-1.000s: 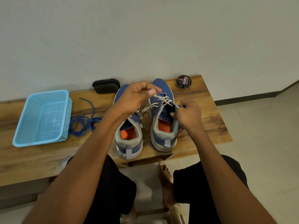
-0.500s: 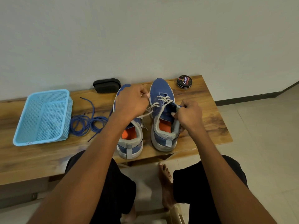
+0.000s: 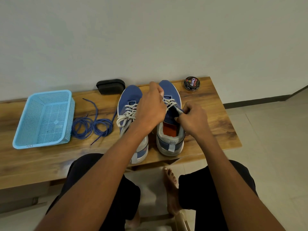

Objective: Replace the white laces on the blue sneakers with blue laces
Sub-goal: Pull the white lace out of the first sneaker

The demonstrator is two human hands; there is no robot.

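**Both hands at the laces of the right-hand sneaker**

A long wooden surface [image 3: 208,104] runs along a pale wall, and a person sits in front of it with dark-clad knees just under its near edge and one bare foot [image 3: 170,185] on the tiled floor.

At the left of the surface sits a light blue mesh basket [image 3: 21,135], its open top facing up. Two blue sneakers stand side by side in the middle, toes towards the wall and heels towards the person. The left sneaker [image 3: 130,95] has its white lace [image 3: 126,114] threaded and tied in a loose bow; the person's left forearm crosses over its heel. The right sneaker [image 3: 171,142] shows an orange insole, and its white lace [image 3: 169,102] is threaded only through the eyelets nearer the toe.

The left hand [image 3: 150,110] is raised over the right sneaker's toe end, its grip pinched on a strand of that white lace near the fingertips. The right hand [image 3: 193,120] rests at the sneaker's outer side by the tongue, its grip closed on something thin that reaches to the eyelets; whether that is the lace's other end cannot be told.

The blue laces [image 3: 93,125] lie in loose coils on the surface between the basket and the left sneaker, with loose ends trailing out.

A black oblong case [image 3: 110,85] lies against the wall behind the left sneaker, and a small round tin of shoe polish [image 3: 191,83] sits near the far right corner.
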